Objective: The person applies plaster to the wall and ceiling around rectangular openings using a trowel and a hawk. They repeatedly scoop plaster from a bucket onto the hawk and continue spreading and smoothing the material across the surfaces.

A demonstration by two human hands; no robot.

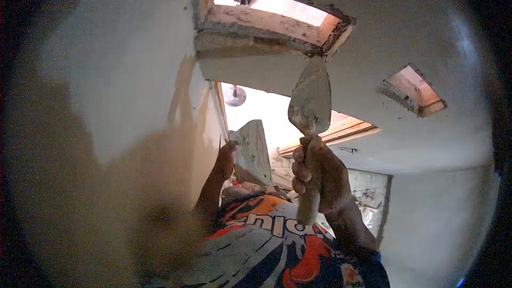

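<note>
My right hand (333, 178) is wrapped round the handle of a pointed trowel (312, 98). The trowel stands upright, its grey, mortar-smeared blade tip at or in front of the lower corner of a rough-edged wall opening (256, 45); whether they touch is unclear. My left hand (226, 161) grips the left edge of a flat, pale, angular plate (252, 152), which is held below and left of the trowel blade. Stains mark the plate's face.
A smooth plastered wall (122, 74) fills the left side. A smaller rough opening (413, 88) is at the right. Behind the hands is a bright gap with a wooden frame (341, 130) and a round object (234, 96). My printed shirt (266, 240) shows below.
</note>
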